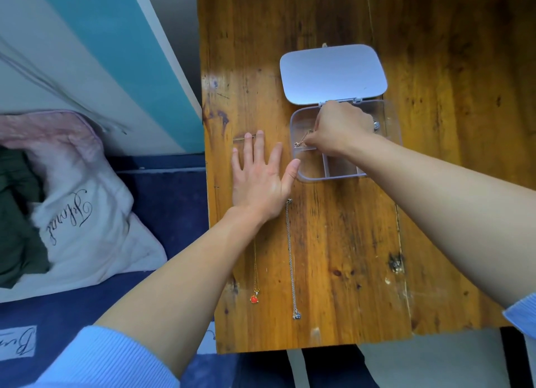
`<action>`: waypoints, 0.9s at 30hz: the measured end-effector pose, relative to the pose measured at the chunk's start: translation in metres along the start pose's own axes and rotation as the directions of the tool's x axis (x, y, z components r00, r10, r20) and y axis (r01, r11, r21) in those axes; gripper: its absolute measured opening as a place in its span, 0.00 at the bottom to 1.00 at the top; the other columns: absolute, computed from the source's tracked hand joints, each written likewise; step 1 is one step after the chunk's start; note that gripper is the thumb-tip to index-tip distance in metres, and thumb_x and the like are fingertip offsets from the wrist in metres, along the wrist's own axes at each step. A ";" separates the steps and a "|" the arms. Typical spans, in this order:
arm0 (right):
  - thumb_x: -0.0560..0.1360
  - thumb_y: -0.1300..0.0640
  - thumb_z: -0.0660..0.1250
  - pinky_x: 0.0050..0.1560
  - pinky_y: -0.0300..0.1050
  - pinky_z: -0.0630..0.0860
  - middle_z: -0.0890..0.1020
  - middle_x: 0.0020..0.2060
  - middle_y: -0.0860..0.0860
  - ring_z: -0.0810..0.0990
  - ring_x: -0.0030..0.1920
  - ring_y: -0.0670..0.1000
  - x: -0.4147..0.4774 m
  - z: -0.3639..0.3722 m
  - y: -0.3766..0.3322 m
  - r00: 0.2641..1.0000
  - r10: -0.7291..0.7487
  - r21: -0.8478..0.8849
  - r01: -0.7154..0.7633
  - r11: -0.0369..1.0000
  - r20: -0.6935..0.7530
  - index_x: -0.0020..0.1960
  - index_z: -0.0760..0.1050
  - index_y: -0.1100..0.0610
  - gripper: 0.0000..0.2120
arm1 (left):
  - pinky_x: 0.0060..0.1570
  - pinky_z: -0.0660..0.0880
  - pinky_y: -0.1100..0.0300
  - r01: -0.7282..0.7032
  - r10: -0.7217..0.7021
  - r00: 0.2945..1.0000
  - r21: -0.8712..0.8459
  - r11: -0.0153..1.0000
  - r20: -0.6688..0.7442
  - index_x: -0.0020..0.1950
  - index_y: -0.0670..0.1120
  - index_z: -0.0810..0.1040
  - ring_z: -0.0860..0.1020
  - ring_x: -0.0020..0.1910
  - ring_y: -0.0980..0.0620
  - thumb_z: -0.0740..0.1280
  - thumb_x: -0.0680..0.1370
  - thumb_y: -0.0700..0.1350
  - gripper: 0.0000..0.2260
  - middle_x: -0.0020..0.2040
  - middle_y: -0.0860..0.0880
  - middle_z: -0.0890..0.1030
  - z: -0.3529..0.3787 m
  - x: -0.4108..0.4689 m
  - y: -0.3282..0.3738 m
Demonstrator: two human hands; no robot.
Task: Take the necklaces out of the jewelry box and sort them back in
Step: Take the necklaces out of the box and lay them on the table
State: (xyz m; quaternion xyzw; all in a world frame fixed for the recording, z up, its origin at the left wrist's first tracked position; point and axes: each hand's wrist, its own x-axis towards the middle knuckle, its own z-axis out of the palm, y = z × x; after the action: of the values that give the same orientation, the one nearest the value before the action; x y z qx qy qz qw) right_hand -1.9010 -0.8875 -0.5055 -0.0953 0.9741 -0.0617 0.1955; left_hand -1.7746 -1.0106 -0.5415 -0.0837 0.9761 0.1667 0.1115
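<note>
R hand [339,129] pinches a gold chain [303,139] inside the clear box [327,177], lid open. L hand [259,175] lies flat on the table [435,184], fingers spread, w/ two necklaces [291,257] nearby.

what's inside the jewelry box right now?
Jewelry box: a gold chain pinched by the right hand, plus a small silver piece by the knuckles. The front compartments look empty. The hand hides the middle and back.
</note>
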 end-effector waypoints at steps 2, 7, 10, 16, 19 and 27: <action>0.66 0.42 0.74 0.38 0.48 0.68 0.78 0.38 0.52 0.75 0.40 0.57 0.000 -0.004 -0.005 1.000 -0.016 -0.068 0.016 0.998 -0.010 0.42 0.72 0.54 0.18 | 0.75 0.44 0.42 -0.001 0.001 1.000 -0.005 1.000 0.000 0.75 0.52 0.61 0.45 0.78 0.44 0.42 0.79 0.64 0.29 0.79 0.43 0.51 0.000 0.000 0.000; 0.65 0.51 0.76 0.38 0.48 0.66 0.77 0.40 0.53 0.73 0.40 0.57 0.005 -0.012 -0.014 0.996 0.028 -0.097 -0.020 0.995 0.085 0.43 0.70 0.54 0.17 | 0.75 0.43 0.43 0.003 -0.003 1.000 -0.019 1.000 0.001 0.75 0.52 0.61 0.45 0.78 0.44 0.41 0.79 0.64 0.29 0.79 0.44 0.51 0.000 0.001 -0.001; 0.65 0.51 0.75 0.37 0.48 0.67 0.77 0.38 0.53 0.75 0.40 0.57 0.005 -0.011 -0.014 0.994 0.032 -0.055 -0.026 0.998 0.101 0.42 0.71 0.55 0.14 | 0.75 0.43 0.43 0.006 -0.006 1.000 -0.028 1.000 -0.003 0.75 0.53 0.62 0.45 0.78 0.45 0.40 0.79 0.65 0.30 0.79 0.45 0.52 0.000 0.002 -0.001; 0.67 0.46 0.71 0.37 0.45 0.74 0.82 0.32 0.50 0.81 0.38 0.53 -0.010 -0.009 0.006 0.999 0.047 0.207 -0.044 0.977 -0.011 0.37 0.80 0.54 0.12 | 0.74 0.45 0.45 0.012 -0.015 1.000 -0.110 0.994 -0.020 0.69 0.53 0.70 0.49 0.78 0.46 0.47 0.79 0.66 0.27 0.78 0.45 0.57 -0.005 0.004 -0.003; 0.68 0.52 0.73 0.38 0.46 0.79 0.83 0.29 0.50 0.82 0.33 0.49 -0.023 -0.015 0.020 0.995 0.097 0.542 -0.074 0.837 -0.014 0.31 0.80 0.55 0.10 | 0.73 0.52 0.45 0.007 -0.011 1.000 -0.176 0.984 -0.027 0.63 0.50 0.75 0.56 0.76 0.46 0.53 0.79 0.64 0.24 0.75 0.45 0.64 -0.014 0.006 -0.004; 0.71 0.65 0.73 0.31 0.37 0.77 0.84 0.37 0.55 0.81 0.33 0.47 -0.052 -0.021 0.068 0.966 0.135 0.856 -0.257 0.449 0.219 0.42 0.83 0.59 0.03 | 0.53 0.71 0.52 -0.182 0.104 0.952 -0.257 0.949 -0.289 0.53 0.41 0.80 0.73 0.56 0.45 0.64 0.76 0.39 0.08 0.55 0.44 0.77 -0.043 0.017 0.031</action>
State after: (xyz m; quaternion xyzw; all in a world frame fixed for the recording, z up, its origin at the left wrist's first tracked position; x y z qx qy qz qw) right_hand -1.8735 -0.8082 -0.4777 0.1279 0.7949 -0.5230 0.2797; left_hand -1.8053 -0.9987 -0.4971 -0.0489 0.9520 0.2982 -0.0489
